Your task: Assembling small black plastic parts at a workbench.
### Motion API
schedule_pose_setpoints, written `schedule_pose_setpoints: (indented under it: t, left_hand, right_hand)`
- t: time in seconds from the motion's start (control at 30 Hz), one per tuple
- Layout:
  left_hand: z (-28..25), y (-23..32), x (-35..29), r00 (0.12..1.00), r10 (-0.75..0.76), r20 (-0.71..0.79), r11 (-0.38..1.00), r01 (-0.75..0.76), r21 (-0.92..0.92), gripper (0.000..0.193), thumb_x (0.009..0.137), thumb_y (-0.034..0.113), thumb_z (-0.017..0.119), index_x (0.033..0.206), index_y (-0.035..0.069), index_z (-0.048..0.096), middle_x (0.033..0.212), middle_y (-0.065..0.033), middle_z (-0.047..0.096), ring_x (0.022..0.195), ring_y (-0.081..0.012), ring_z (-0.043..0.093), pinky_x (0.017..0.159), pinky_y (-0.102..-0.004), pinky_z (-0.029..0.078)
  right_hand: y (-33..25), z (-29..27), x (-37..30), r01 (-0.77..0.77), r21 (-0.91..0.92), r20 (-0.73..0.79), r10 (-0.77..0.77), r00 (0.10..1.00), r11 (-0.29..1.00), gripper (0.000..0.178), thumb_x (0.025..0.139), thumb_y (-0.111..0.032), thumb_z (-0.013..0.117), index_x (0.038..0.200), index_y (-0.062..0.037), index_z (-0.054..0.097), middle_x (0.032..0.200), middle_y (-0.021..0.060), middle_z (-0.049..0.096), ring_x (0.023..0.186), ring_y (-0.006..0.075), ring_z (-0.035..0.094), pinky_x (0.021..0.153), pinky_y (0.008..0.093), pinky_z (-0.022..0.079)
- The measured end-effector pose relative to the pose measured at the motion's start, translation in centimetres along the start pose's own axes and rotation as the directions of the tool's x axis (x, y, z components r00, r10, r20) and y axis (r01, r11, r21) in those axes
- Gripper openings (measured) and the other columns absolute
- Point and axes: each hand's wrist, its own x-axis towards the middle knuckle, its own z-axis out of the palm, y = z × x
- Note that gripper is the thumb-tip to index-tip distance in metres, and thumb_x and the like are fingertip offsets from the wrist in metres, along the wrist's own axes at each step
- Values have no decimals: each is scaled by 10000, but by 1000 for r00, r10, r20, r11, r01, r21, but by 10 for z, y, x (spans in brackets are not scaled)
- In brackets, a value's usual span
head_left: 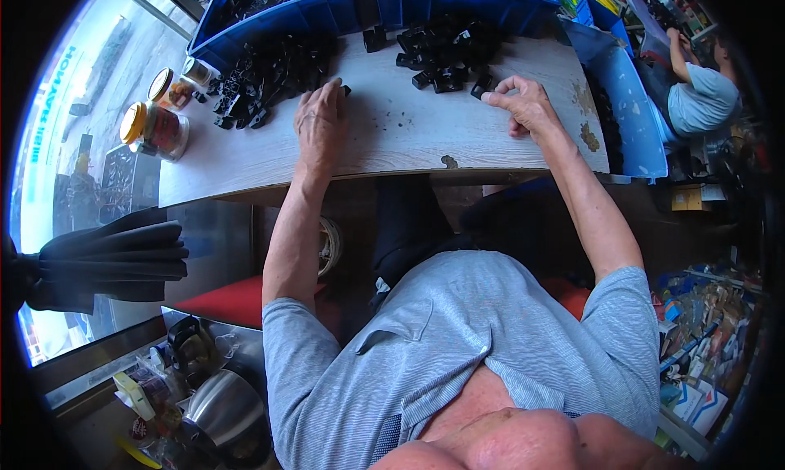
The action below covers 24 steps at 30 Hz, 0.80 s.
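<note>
At the left of the table, the fingers of my left hand (320,125) are bent and close together. A small black plastic part (346,90) shows at its fingertips. Thumb and forefinger of my right hand (525,107) pinch another black plastic part (481,87), just at the near edge of the right pile. The left pile of black parts (266,82), some with thin metal-looking bits, lies beside my left hand. Beyond my right hand is the right pile of black parts (450,49). The exact shape of the held pieces is too small to tell.
Blue bins (286,20) with black parts line the table's far edge, and a light-blue bin (638,114) stands at its right. Jars (155,131) stand at the left edge by the window. Another person (703,94) works at the far right. A metal kettle (225,409) sits lower left.
</note>
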Motion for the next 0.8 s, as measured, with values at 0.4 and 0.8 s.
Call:
schedule_pose_setpoints:
  t: [0.4,0.8]
  left_hand:
    - [-20,0,-21,987,130,90,986,-138,89,377,904,46,644,1280,67,655,1211,-158,691,1114,-361,627,970,-432,504]
    - [-8,18,-16,998,57,10,998,-57,0,214,933,115,672,1138,73,715,1044,-130,723,956,-338,672,855,-424,523]
  right_hand:
    - [-2,9,5,205,74,37,-208,977,976,521,842,-106,760,1340,-82,607,608,-5,517,409,83,479,369,249,421]
    - [-3,18,8,178,-103,-36,-182,983,979,349,820,-146,792,1130,-54,660,605,-16,507,415,81,465,355,251,396]
